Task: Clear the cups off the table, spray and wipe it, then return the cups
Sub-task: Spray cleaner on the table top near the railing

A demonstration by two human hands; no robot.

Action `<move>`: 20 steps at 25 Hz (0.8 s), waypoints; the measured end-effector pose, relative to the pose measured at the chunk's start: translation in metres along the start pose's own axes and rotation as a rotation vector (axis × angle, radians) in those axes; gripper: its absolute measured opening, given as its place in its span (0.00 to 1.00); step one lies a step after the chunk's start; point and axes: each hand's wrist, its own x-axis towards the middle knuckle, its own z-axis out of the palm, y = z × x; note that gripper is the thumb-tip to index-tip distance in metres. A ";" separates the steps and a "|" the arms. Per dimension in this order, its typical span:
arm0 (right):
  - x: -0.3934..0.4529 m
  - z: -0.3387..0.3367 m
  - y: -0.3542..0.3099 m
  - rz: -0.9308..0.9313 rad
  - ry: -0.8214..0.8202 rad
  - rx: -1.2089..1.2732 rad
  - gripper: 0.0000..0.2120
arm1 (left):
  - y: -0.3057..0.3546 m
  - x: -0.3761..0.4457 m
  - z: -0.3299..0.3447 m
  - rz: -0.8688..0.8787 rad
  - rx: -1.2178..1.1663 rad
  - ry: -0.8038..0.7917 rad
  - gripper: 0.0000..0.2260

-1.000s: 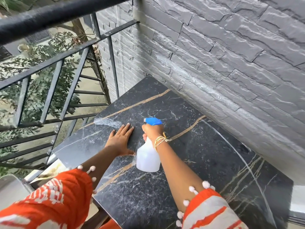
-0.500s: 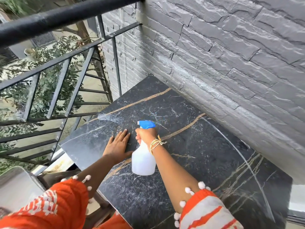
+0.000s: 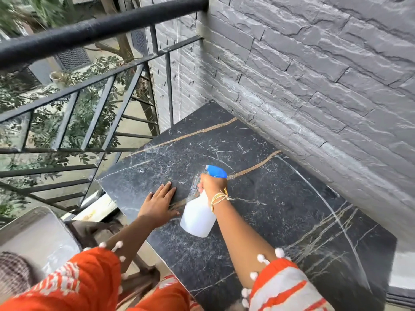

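Note:
The black marble table [image 3: 280, 198] with tan veins fills the middle of the view, and no cups are in sight. My right hand [image 3: 211, 184] grips a white spray bottle [image 3: 197, 218] with a blue trigger head, held above the table's left half with the nozzle pointing away from me. A faint mist shows just left of the nozzle. My left hand [image 3: 159, 203] lies flat on the tabletop near its left edge, fingers spread, just left of the bottle.
A grey stone-brick wall [image 3: 314, 75] borders the table at the back and right. A black metal railing [image 3: 89, 90] runs along the left, with trees beyond. A grey chair or seat [image 3: 38, 236] stands at lower left beside the table.
The view has shifted, so the table sits further right in frame. My right hand with the bottle has stayed over the left half; my left hand remains flat on the top.

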 end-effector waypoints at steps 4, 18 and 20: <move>-0.011 -0.027 0.014 -0.018 0.145 0.081 0.08 | 0.000 -0.022 0.007 -0.010 0.051 -0.012 0.41; -0.093 -0.010 0.064 0.115 -0.164 0.098 0.11 | -0.040 -0.108 0.022 -0.111 -0.004 -0.021 0.41; -0.107 0.016 0.066 0.090 -0.204 0.014 0.13 | -0.053 -0.114 0.023 -0.091 0.006 -0.036 0.42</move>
